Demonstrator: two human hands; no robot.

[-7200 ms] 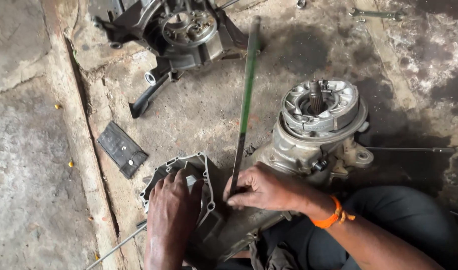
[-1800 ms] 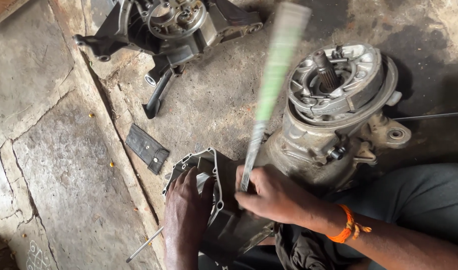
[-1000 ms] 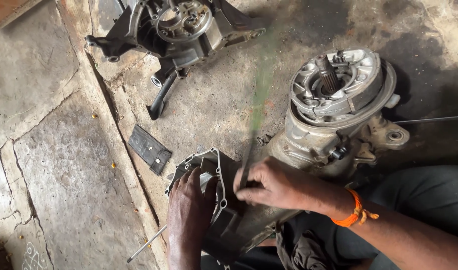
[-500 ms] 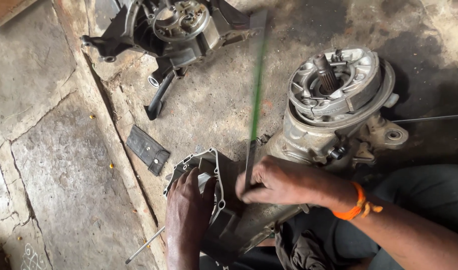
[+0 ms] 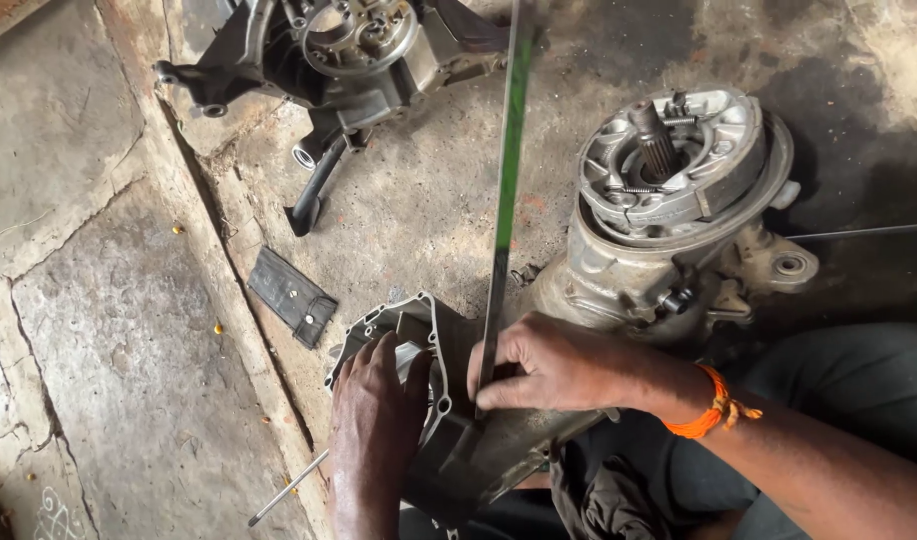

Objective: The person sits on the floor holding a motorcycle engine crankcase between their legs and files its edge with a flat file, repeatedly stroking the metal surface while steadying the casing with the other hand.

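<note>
The right hand point(image 5: 554, 365) is gripping a long thin blade point(image 5: 506, 180), green along its upper part, with the fingers closed around its lower end, and it is holding the tip down onto the rim of the dark engine cover point(image 5: 434, 400) that is lying on the floor right in front of the person. The left hand point(image 5: 374, 420) is pressing flat on that cover, fingers spread and holding nothing, just pinning it down. Doing this well is looking like a matter of angle: keeping the blade low against the mating face and working in short strokes should, I judge, stop the edge digging into the soft metal. The left palm is doing the right job, since the cover is sitting on uneven ground and could rock. The blade is standing steep and reaching far up the view, so its free end could whip; choking down near the tip, as the right hand is doing, gives better control. Just beside, to the right, the grey hub casing point(image 5: 669, 220) with its splined shaft is sitting close to the right wrist, and 1 dark flat plate point(image 5: 291, 296) and a thin rod point(image 5: 287, 490) are lying to the left on the floor point(image 5: 99, 330).
</note>
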